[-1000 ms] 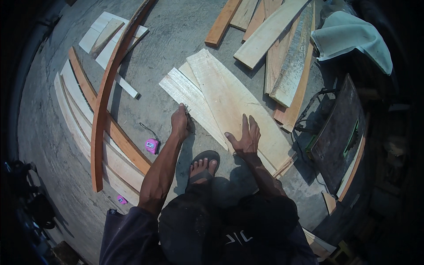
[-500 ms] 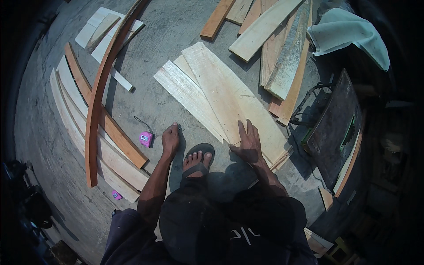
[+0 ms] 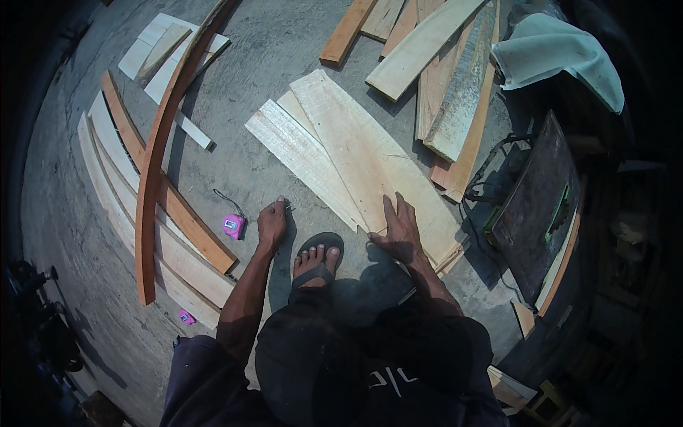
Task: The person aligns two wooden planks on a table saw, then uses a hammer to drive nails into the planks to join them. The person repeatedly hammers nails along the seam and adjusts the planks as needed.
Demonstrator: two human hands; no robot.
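My right hand (image 3: 400, 229) rests on the near end of a wide pale board (image 3: 363, 149), fingers stretched out and thumb apart. Under and beside that board lie narrower pale planks (image 3: 299, 153), fanned out to the left. My left hand (image 3: 271, 225) is closed above the concrete, left of my sandalled foot (image 3: 316, 262). A tiny dark tip shows by its thumb; what it holds, if anything, is too small to name. Nearest to it on the ground is a pink tape measure (image 3: 233, 225) with a dark strap.
Curved planks (image 3: 185, 263) lie at the left, crossed by a long reddish-brown beam (image 3: 147, 213). A smaller pink tape measure (image 3: 186, 317) is near them. At the right stands a dark table with a green-edged saw blade (image 3: 558, 213). More boards (image 3: 420, 57) and a pale cloth (image 3: 562, 53) lie beyond.
The whole view has shifted very slightly to the left. Both hands keep their poses, and the boards have not visibly moved.
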